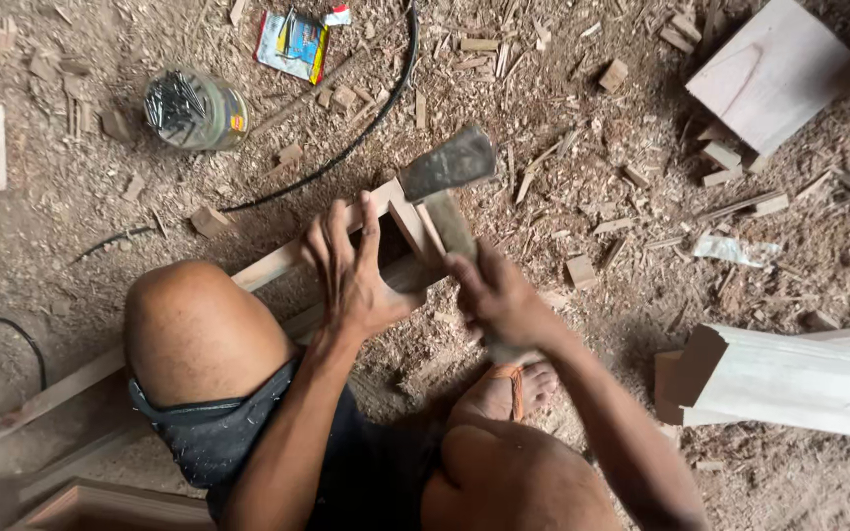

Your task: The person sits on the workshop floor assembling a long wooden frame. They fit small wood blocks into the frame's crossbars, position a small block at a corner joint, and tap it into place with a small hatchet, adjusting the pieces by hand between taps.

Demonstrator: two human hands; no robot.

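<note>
Two hands at the wooden frame on the floor: left hand grips its corner, right hand holds a hatchet, head resting on that corner. Jar of nails lies well beyond the frame.

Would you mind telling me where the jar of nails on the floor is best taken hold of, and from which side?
Grip the jar of nails around its clear round body, probably coming down from above. It lies on its side on the sawdust floor, so its curved wall faces up and nothing stands close against it. Its end seems to face lower right, so reaching into it looks awkward.
</note>
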